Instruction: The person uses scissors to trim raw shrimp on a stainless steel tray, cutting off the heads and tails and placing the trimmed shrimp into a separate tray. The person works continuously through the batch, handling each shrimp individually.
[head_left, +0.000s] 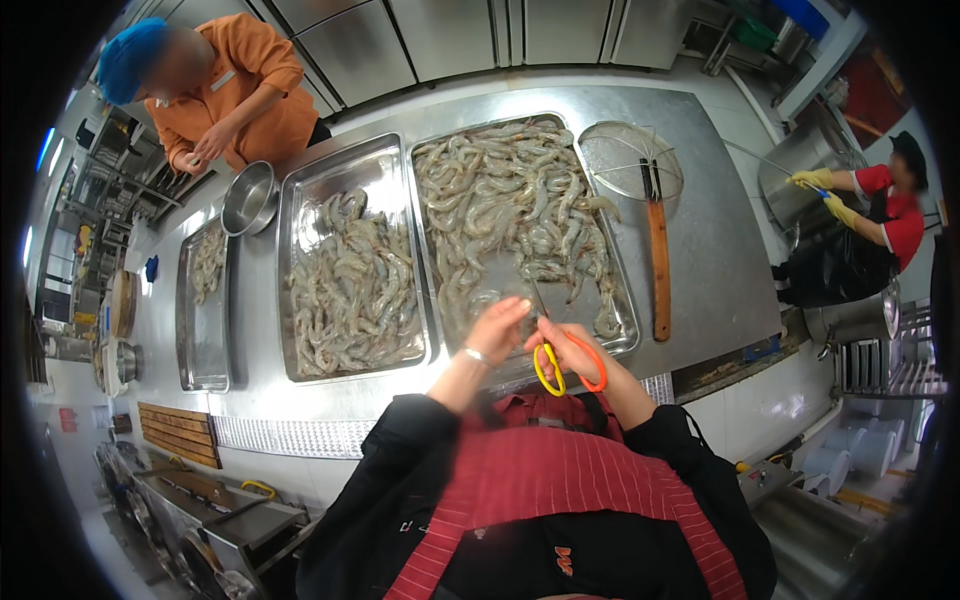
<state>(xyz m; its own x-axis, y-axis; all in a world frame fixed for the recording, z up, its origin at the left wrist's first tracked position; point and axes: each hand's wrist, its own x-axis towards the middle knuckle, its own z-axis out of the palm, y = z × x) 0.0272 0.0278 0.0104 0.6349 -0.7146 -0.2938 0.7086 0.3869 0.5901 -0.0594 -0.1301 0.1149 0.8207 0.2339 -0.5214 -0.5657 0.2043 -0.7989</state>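
Note:
My right hand (564, 349) grips a pair of scissors (550, 371) with one yellow and one orange handle loop, the blades pointing away from me. Close to the blades, my left hand (496, 330) has its fingertips drawn together; blur hides whether a shrimp is between them. Both hands are over the near end of a steel tray (634, 330) heaped with raw, unpeeled shrimp (487, 202). Bare metal shows in the tray just beyond my hands. To its left, a second steel tray (300, 199) holds another pile of shrimp (352, 292).
A wire-mesh skimmer (630, 161) with a wooden handle lies right of the trays. A steel bowl (251, 199) and a narrower tray (202, 349) with some shrimp are at left. Across the table stands a person in orange (240, 82); another (862, 217) works by large pots.

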